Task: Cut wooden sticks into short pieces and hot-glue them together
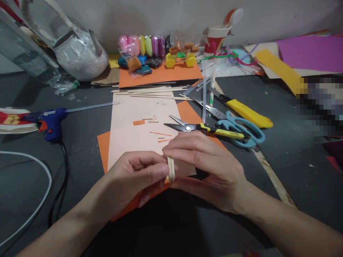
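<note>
We pinch short wooden sticks (171,169) with our left hand (140,173), span their two ends with our right hand (211,167), sticks between both hands, long axis nearly up-and-down in our view, scissors (226,133) just beyond the right hand

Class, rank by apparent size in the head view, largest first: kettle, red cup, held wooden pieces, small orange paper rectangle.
1. Kettle
2. Red cup
3. Held wooden pieces (visible part)
4. Small orange paper rectangle
</note>
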`<state>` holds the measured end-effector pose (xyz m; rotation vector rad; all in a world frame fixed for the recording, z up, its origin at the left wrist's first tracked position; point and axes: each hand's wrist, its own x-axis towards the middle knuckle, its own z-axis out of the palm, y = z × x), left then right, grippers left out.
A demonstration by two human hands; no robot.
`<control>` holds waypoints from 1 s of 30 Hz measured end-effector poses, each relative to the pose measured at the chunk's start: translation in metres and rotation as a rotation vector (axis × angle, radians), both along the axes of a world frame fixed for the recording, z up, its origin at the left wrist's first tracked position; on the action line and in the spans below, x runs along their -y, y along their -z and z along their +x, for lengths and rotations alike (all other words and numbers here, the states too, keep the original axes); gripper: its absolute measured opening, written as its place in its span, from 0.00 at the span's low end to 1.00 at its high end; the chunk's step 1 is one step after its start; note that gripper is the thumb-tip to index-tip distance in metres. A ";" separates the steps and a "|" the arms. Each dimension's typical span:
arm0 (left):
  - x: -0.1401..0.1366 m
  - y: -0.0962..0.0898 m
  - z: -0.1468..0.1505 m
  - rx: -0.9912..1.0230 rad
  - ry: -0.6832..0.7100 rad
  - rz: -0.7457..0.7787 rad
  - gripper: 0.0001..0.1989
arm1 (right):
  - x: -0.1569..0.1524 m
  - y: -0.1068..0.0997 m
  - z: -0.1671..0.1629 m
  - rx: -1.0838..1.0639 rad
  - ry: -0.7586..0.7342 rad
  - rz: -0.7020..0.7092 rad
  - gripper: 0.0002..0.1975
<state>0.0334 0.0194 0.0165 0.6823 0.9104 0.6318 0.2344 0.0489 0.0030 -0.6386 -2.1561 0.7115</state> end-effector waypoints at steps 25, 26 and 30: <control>0.005 0.003 0.003 -0.011 -0.021 -0.097 0.12 | 0.000 0.002 -0.004 -0.025 -0.012 0.000 0.16; 0.005 0.003 0.003 0.018 -0.028 -0.096 0.13 | 0.000 0.001 -0.003 -0.018 -0.003 0.003 0.16; 0.006 0.005 0.003 0.040 -0.032 -0.086 0.12 | 0.001 0.000 -0.003 -0.002 0.028 0.017 0.18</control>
